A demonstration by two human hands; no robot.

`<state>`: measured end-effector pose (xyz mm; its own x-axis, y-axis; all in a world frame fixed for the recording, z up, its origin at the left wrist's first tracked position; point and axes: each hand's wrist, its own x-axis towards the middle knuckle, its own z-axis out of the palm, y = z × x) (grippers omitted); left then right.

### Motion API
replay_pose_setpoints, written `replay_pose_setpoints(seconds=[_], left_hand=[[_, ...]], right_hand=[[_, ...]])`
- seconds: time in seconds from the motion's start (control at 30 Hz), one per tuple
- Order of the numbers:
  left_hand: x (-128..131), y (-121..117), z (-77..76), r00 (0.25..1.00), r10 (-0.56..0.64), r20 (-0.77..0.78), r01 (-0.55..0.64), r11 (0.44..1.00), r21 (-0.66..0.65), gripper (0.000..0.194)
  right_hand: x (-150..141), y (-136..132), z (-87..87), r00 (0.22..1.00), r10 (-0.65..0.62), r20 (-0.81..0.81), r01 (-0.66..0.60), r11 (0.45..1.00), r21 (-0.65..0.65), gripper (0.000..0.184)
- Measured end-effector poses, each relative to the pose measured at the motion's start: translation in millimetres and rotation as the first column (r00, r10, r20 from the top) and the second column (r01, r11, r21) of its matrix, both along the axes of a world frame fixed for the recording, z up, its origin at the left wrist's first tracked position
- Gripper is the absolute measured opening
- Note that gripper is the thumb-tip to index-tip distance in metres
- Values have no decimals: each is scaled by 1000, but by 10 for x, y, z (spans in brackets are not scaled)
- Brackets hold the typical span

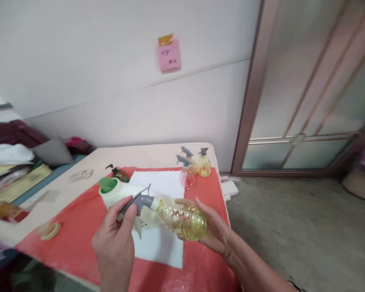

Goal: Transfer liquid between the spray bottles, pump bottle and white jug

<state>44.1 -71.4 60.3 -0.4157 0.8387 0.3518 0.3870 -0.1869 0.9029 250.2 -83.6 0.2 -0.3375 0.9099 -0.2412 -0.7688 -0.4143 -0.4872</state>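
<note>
A yellow ribbed spray bottle (182, 219) lies on its side in my right hand (211, 229), whose fingers wrap round its body. My left hand (115, 239) pinches the bottle's grey trigger head (138, 202). Both hands hover over a white cloth (161, 243) spread on a red mat (76, 239). Just behind the trigger head lies a cream bottle with a green opening (112, 190).
At the table's far right stand a pink spray bottle (187, 174) and two yellow ones (203, 164). A dark pump bottle (118, 173) and a round lid (49, 230) lie on the table. Piled cloth fills the left. A glass door and bare floor are at right.
</note>
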Motion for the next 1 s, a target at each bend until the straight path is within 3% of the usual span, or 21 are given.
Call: replay_pose_setpoints(seconds=[0.07,0.13,0.2,0.27,0.33,0.43,0.5,0.57,0.63,0.73,0.83,0.93,1.0], left_hand=[[-124,99,-18,954,-73,290,66,997,33,39],[-183,188,-49,795,-177,580,141,984,107,36],[-187,238,-102,637,-223,738,168,974,150,32],[-162,243,-172,571,-255,780,194,965,174,28],[-132,218,-235,555,-356,752,308,928,211,33],[-101,169,-264,513,-549,659,554,799,235,50],[-88,150,-246,481,-622,618,638,732,241,50],[-77,151,-226,492,-622,609,630,738,244,35],[-67,166,-218,541,-558,629,572,792,211,28],[-62,199,-226,604,-406,686,447,885,130,28],[-76,226,-234,636,-296,712,325,940,101,26],[-111,239,-225,666,-330,669,304,939,161,26],[-142,238,-207,687,-365,629,311,929,200,26]], right_hand=[[-140,17,-16,993,92,-70,-88,994,62,52],[-263,79,-62,986,119,-112,-112,992,64,51],[-374,150,-124,973,152,-171,-145,988,58,50],[-466,197,-187,958,196,-210,-191,981,46,49],[-536,205,-239,944,239,-228,-239,971,30,49],[-604,156,-292,930,293,-223,-300,954,5,51],[-641,105,-313,929,310,-201,-321,947,-23,51],[-684,54,-319,934,317,-165,-329,943,-50,51],[-732,11,-306,957,272,-104,-277,960,-35,50],[-792,-30,-254,997,72,38,-76,988,136,49],[-808,-37,-199,991,-59,124,21,956,292,66],[-791,-17,-202,996,46,74,-59,980,188,63],[-778,-8,-240,977,210,30,-212,973,89,64]])
